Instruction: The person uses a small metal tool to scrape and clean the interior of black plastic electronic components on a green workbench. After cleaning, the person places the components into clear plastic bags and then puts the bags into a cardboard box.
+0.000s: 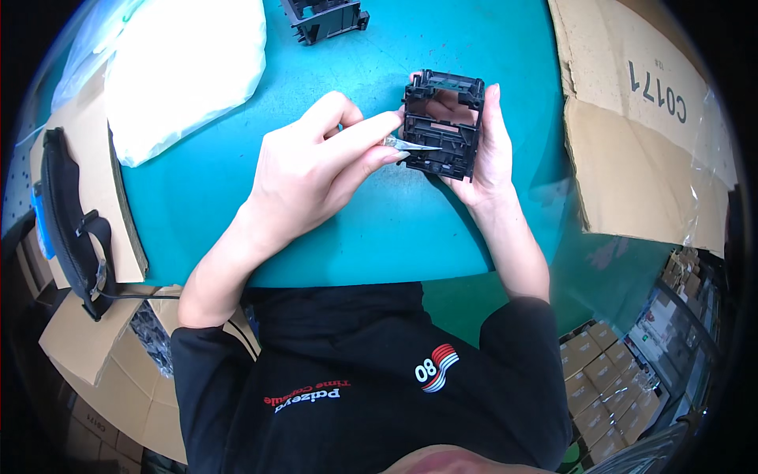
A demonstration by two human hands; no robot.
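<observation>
My right hand (491,154) cradles a black plastic frame (437,160) from its right side and from behind. Fingers show through the large opening in the frame's upper half. In my left hand (304,166), a pointed metal blade (414,146) is pinched between thumb and fingers. Its tip lies over the lower part of the frame; whether it touches the plastic I cannot tell. The blade's handle is mostly hidden by my fingers. Another black plastic part (328,22) sits on the teal work surface (355,245) at the far edge of the view.
A large white plastic bag (189,75) lies at the far left on the teal surface. Open cardboard (632,142) borders the right side. At the left stand a cardboard flap (91,174) and a black strap (67,213). Several cartons (604,379) are stacked at the lower right.
</observation>
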